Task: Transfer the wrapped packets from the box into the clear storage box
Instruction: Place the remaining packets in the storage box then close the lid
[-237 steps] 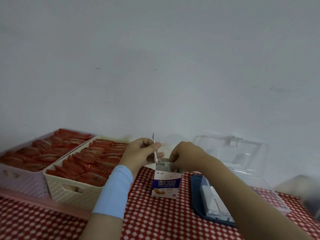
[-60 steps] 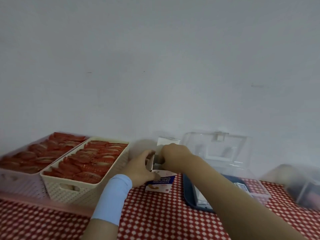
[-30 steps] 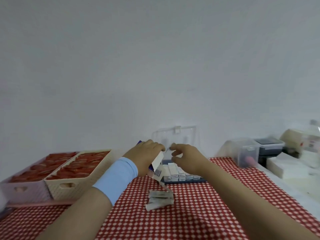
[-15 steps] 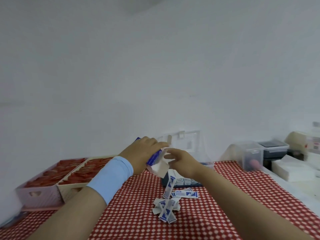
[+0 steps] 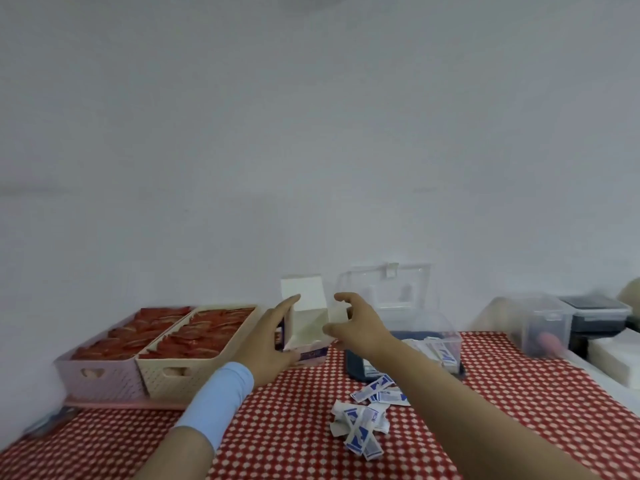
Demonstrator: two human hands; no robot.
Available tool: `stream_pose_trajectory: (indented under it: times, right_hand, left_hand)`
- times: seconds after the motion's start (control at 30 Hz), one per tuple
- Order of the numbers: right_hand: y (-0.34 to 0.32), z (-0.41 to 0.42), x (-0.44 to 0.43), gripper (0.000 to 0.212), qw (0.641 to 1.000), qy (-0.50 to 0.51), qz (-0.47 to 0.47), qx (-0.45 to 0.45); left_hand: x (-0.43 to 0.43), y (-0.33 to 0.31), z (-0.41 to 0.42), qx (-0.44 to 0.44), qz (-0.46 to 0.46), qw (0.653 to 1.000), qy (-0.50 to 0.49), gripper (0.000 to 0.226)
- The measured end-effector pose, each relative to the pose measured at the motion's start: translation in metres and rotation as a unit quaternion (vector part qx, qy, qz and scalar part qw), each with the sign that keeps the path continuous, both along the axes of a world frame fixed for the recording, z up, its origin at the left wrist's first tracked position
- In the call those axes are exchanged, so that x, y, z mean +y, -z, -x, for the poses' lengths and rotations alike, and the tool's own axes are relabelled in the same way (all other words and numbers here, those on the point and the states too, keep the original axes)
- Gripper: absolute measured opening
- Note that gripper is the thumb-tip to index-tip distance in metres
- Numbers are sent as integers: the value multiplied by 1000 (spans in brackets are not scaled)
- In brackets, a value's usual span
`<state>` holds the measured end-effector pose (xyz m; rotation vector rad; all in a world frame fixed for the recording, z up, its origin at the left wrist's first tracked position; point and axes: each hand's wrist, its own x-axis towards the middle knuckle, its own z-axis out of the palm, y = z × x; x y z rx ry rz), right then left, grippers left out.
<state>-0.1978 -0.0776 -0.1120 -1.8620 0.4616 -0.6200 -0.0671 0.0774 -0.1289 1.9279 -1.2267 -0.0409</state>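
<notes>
Back upright on the tabletop [image 5: 519, 393] after its tipping half a second ago: box [image 5: 306, 327], between left hand [image 5: 268, 341], fingers straight along its side, and right hand [image 5: 360, 329], loosely spread, gripping nothing. Lies spilled just before the clear storage box [image 5: 454, 342]: heap of wrapped packets [image 5: 363, 422], only a few inside yet. Seemingly leaves the gathering-up to do.

likely a home — checked tablecloth [image 5: 519, 393], plastic baskets [image 5: 194, 374] of red sachets [image 5: 207, 336]
</notes>
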Motion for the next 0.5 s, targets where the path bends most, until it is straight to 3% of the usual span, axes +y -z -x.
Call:
stream_pose_trajectory:
  times: [0.13,0.27,0.37,0.43,0.5]
  right_hand:
    - [15,-18,5,32,1000,-22,3,-15]
    - [21,-22,3,60,996,-81,-22,-25]
    - [22,-23,1,79,985,-60,163,-18]
    - [23,-25,-2,76,937,-9,348,-39]
    - [19,-26,-1,60,871,15,490,-40]
  left_hand:
    - [4,17,-15,36,45,998,-41,105]
    - [7,25,-32,49,51,996,-57,110]
    - [6,22,-39,41,46,997,-45,108]
    - [2,15,-38,29,53,998,-32,104]
    - [-2,9,-35,4,51,998,-25,105]
